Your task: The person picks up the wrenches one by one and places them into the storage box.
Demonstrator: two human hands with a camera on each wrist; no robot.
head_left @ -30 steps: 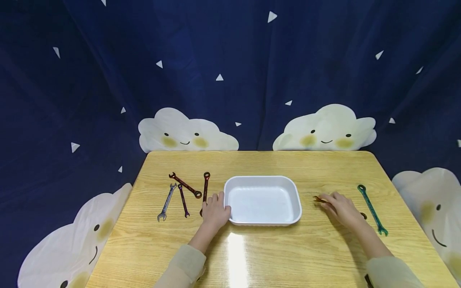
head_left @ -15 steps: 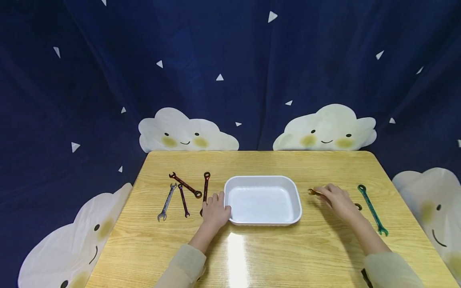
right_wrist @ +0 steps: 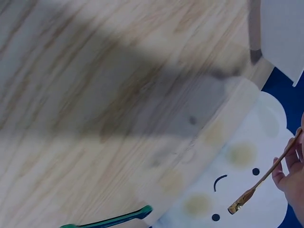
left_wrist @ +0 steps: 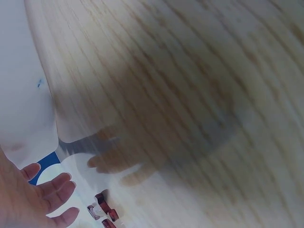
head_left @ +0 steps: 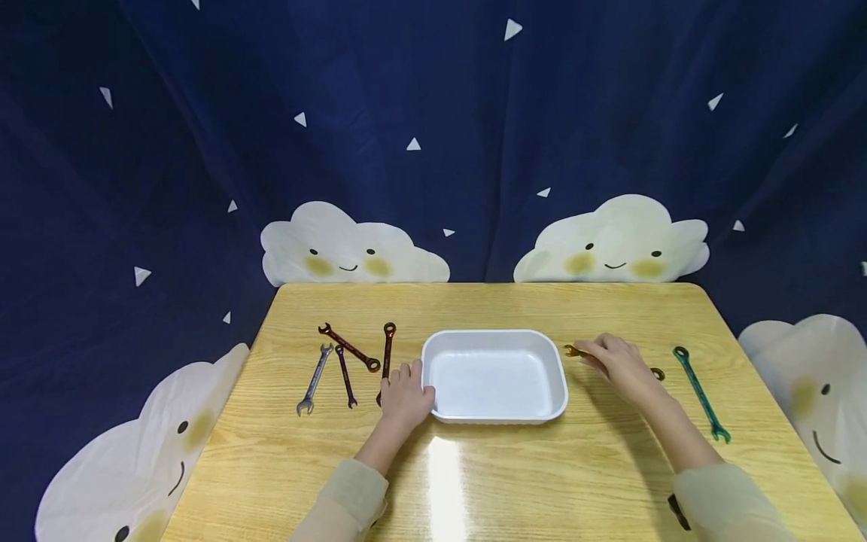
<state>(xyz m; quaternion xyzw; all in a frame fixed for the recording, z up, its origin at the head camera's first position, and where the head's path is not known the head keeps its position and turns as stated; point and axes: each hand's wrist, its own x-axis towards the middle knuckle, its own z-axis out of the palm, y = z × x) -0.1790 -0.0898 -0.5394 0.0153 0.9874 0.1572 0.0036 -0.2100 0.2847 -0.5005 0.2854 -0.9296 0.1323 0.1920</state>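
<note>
A broad stretch of bench [head_left: 528, 482] runs to the white tray [head_left: 494, 420]; the left hand [head_left: 406, 397], fingers loose, touches its left rim, partly covering a dark red wrench [head_left: 387, 354]. Right hand [head_left: 622, 373] pinching a gold wrench [right_wrist: 265, 175] above the bench, just beside the tray's right rim! Green wrench [head_left: 700, 397] farther right, three more wrenches [head_left: 354, 351] left; bench opens behind the tray, curtain [head_left: 460, 90] beyond.
</note>
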